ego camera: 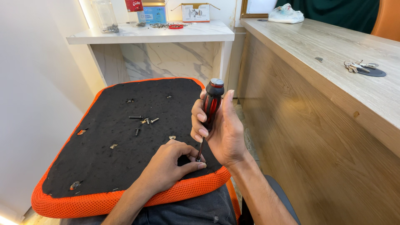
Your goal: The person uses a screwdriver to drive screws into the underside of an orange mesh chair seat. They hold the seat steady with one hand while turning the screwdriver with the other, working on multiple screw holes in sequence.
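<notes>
The right hand [223,133] grips a red-and-black screwdriver [210,112] upright, its tip down at the near right corner of the seat pad [104,166]. The left hand [168,164] pinches closed around the tip, steadying it. If the tip slips, it could jab those fingers. The pad lies underside up, black fabric with an orange mesh rim, loose screws [143,121] near its middle.

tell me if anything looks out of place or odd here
The orange seat cushion lies upside down across the person's lap, black underside up. Loose bolts are scattered on it, unfastened. The right hand holds a screwdriver upright while the left hand steadies its tip.
</notes>
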